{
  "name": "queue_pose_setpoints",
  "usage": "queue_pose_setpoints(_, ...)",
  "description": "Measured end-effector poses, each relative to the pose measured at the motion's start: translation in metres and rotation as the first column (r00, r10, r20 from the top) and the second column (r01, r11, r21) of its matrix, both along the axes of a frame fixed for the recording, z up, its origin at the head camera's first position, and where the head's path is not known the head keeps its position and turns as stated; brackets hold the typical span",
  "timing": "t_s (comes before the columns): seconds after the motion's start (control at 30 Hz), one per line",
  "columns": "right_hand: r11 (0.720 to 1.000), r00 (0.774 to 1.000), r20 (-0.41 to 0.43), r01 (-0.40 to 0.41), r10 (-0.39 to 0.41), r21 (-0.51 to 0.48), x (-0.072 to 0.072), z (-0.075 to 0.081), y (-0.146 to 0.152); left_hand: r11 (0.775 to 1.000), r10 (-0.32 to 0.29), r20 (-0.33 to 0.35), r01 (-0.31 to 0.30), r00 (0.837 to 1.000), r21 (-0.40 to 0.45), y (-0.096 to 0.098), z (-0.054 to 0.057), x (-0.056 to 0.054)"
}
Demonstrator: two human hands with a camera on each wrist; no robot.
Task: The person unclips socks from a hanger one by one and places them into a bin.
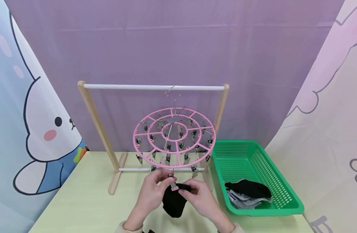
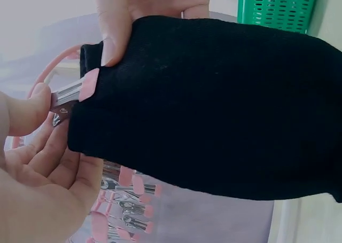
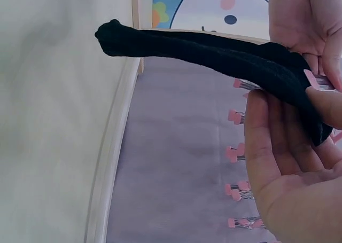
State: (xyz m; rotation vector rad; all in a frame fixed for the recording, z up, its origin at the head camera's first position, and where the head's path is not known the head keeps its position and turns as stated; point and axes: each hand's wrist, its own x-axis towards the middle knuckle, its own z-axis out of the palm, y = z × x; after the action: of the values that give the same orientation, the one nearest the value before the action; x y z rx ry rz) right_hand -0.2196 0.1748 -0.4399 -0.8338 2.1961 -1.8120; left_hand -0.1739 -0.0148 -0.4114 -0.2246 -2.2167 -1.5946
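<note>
A black sock (image 1: 174, 203) hangs down in front of the round pink clip hanger (image 1: 175, 140). My left hand (image 1: 151, 191) pinches a metal clip (image 2: 69, 93) with pink tips between thumb and fingers. One pink tip lies over the edge of the sock's opening, in the left wrist view. My right hand (image 1: 202, 197) grips that same edge, its thumb on one face of the sock and its fingers on the other, as the right wrist view shows. Behind both hands, several more clips dangle from the hanger's rings.
The hanger is hooked on the white bar (image 1: 123, 86) of a wooden stand (image 1: 97, 126). To the right, a green basket (image 1: 263, 212) holds a black sock (image 1: 251, 188) and grey fabric (image 1: 243, 201). A purple curtain (image 1: 178, 48) forms the backdrop.
</note>
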Motion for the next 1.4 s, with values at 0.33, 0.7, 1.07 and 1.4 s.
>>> queue_pose_setpoints(0.33,0.995,0.999,0.031,-0.015,0.012,0.094,-0.002,-0.008,0.016,1.000,0.017,0.003,-0.018,1.000,0.002,-0.003,0.005,0.000)
queue_pose_setpoints(0.7,0.994,0.999,-0.027,0.040,-0.037,0.099,-0.005,0.012,0.056,0.998,0.020,0.043,-0.022,0.999,0.054,-0.001,0.001,0.002)
queue_pose_setpoints(1.07,0.990,0.994,-0.088,0.081,-0.071,0.111,-0.012,0.040,0.096,0.993,0.010,0.067,-0.018,0.998,0.118,-0.005,-0.003,0.001)
queue_pose_setpoints(1.4,0.976,0.963,-0.213,0.190,-0.164,0.109,-0.028,0.058,0.131,0.990,0.024,0.088,-0.036,0.996,0.138,-0.011,-0.003,0.001)
